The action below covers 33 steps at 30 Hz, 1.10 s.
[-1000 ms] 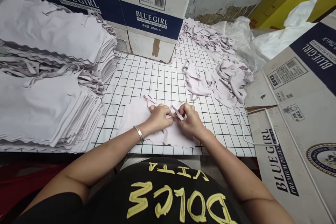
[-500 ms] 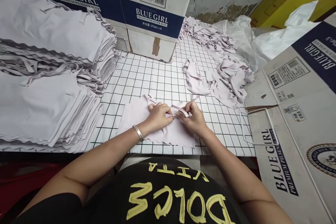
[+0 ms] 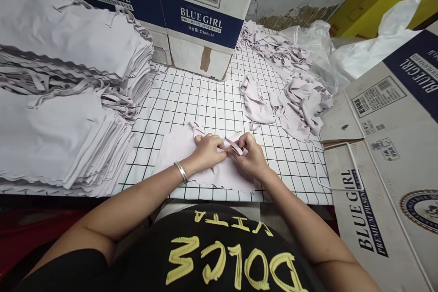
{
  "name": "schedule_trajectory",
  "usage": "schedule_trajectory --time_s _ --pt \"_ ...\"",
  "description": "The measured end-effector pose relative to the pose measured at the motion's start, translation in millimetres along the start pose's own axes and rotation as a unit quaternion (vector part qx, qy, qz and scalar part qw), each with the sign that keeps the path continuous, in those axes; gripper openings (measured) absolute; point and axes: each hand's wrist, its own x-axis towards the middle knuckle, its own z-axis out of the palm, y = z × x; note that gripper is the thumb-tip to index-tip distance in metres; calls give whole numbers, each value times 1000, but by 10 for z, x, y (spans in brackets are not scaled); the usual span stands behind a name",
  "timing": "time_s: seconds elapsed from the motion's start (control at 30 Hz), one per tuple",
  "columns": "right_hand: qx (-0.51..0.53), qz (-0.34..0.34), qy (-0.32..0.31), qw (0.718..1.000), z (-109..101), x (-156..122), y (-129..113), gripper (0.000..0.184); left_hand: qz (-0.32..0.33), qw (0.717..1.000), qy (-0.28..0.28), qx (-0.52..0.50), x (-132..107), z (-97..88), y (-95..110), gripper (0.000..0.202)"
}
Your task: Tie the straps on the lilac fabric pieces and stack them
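Note:
A pale pink strappy garment [image 3: 178,146] lies flat near the front edge of the table, its wavy hem toward me. My left hand [image 3: 208,150] pinches its upper edge near the middle, fingers closed. Just to the right, my right hand [image 3: 250,155] grips the garment's strap [image 3: 234,146] between thumb and fingers, and a bit of the strap sticks up in a fold. The two hands almost meet. Their fingertips hide the exact spot being held. Another strap end [image 3: 195,127] rests at the garment's upper left.
Two stacks of similar garments [image 3: 51,137] stand at left. Behind is a beer carton [image 3: 201,54]; another carton [image 3: 376,146] stands at right beside a white wire frame [image 3: 318,173]. Crumpled pink garments [image 3: 304,100] and clear plastic bags [image 3: 315,41] lie at the back right of the checked cloth [image 3: 191,96].
My right fingers have shifted slightly on the strap, whose raised fold now leans a little differently. My left hand keeps its hold. The whole view has tilted slightly.

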Motion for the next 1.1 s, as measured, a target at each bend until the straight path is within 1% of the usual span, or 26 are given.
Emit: schedule_trajectory --time_s 0.1,0.2,0.33,0.4,0.47,0.67,0.93,1.1 --pt "5 15 5 1000 -18 -4 27 34 8 1000 13 -5 -1 0 -8 21" --pt "25 36 14 999 -18 -4 88 36 24 999 29 -5 -14 -7 -16 19" --pt "106 53 26 993 8 -11 154 39 46 998 33 7 -25 -1 -27 17" --pt "150 53 36 987 19 -16 144 39 48 998 31 9 -22 11 -34 16" --pt "174 53 39 983 25 -20 109 40 45 998 31 8 -17 23 -41 15" --pt "196 56 32 978 36 -16 22 42 51 998 33 0 -24 26 -34 16" --pt "205 41 39 977 63 -17 35 41 44 998 33 -24 -24 7 -14 10" --pt "201 36 45 978 71 -28 51 40 35 998 30 -32 -25 -1 -1 9"
